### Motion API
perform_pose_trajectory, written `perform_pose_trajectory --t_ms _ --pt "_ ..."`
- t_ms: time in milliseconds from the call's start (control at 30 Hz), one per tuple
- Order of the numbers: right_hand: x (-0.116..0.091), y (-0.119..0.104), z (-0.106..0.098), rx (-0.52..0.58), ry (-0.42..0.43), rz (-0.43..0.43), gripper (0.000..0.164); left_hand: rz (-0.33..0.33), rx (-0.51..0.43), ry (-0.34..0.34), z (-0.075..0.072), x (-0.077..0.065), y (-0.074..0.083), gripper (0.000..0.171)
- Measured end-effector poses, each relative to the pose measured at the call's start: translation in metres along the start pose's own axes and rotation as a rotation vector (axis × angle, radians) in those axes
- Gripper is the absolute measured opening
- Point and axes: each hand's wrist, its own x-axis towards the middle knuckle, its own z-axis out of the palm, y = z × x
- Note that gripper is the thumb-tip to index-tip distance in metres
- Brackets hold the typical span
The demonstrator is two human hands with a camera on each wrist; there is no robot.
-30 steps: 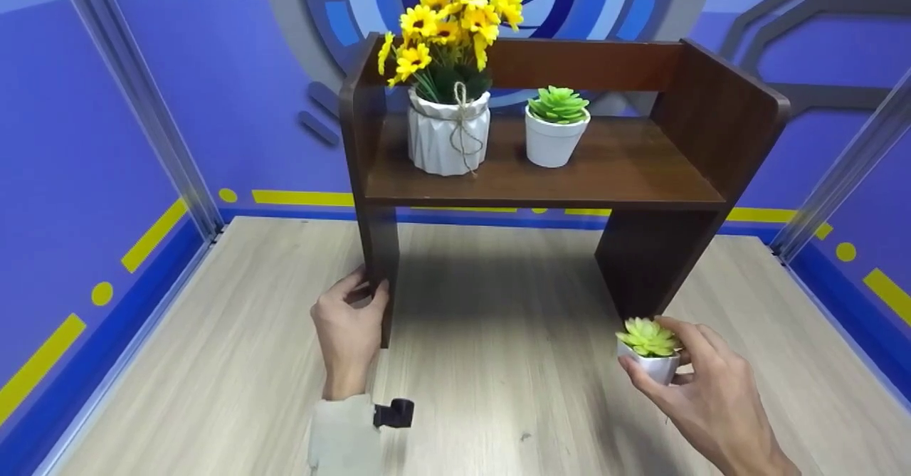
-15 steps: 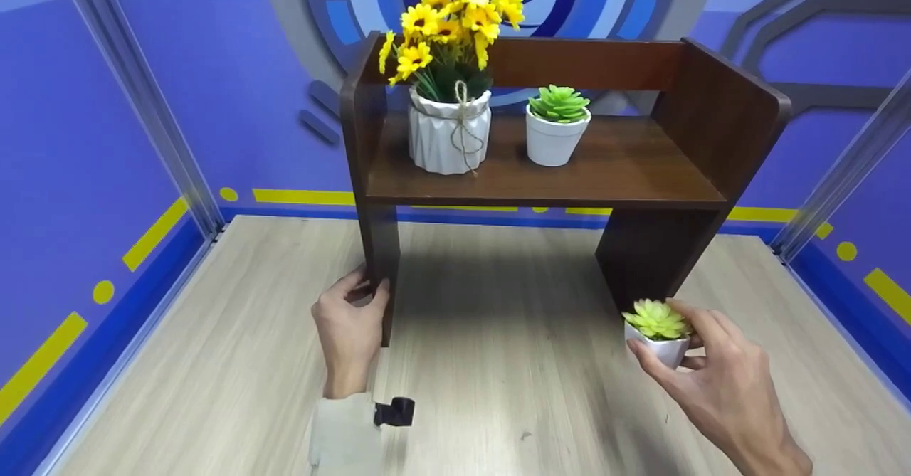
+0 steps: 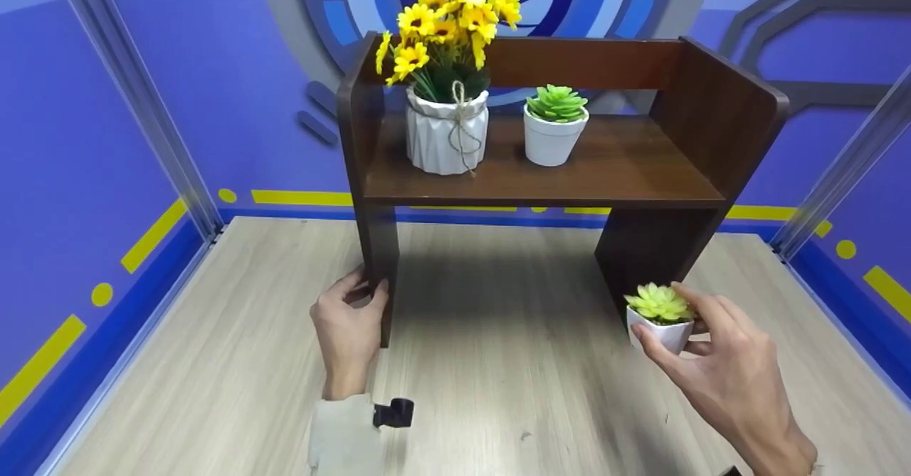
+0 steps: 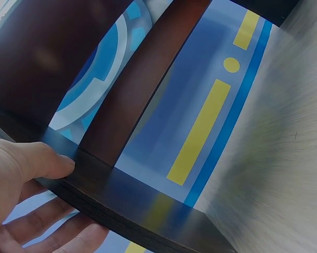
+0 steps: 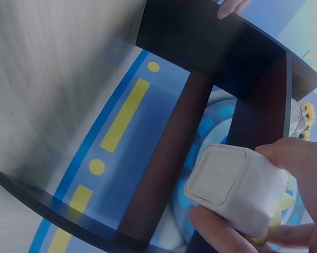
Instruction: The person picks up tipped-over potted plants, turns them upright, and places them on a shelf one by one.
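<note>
My right hand (image 3: 733,362) grips a small potted succulent (image 3: 660,316), yellow-green in a squarish white pot, in front of the shelf's right side. In the right wrist view the pot's flat underside (image 5: 216,174) faces the camera, between thumb and fingers. My left hand (image 3: 350,326) holds the lower left side panel of the dark brown wooden shelf (image 3: 544,202), thumb on the inner face (image 4: 63,166) and fingers round the outside. On the shelf board stand a white ribbed pot of yellow flowers (image 3: 447,138) and a green succulent in a round white pot (image 3: 554,138).
The shelf stands on a light wood-grain table (image 3: 498,405). Blue printed walls with yellow marks (image 3: 302,198) enclose the back and sides, with metal posts (image 3: 160,127) at the corners. A black clip (image 3: 393,413) sticks out from the left sleeve (image 3: 346,433).
My right hand has raised the small potted succulent and moved it slightly to the right. The left hand keeps its hold on the side panel, and the plants on the shelf stay put.
</note>
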Motion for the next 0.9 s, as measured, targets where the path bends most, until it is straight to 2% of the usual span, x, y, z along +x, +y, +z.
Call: perform_pose_trajectory --t_ms 200,500,900 --pt "0.008 -0.004 -0.005 -0.005 0.008 -0.006 0.061 0.012 0.034 0.006 0.000 0.000 0.000 0.029" --pt "0.018 -0.007 -0.009 0.032 0.061 -0.078 0.060 0.015 0.014 0.001 0.000 -0.001 0.000 0.029" --pt "0.028 -0.014 -0.013 0.030 0.085 -0.105 0.059 0.017 -0.014 0.004 0.000 -0.001 0.000 0.030"
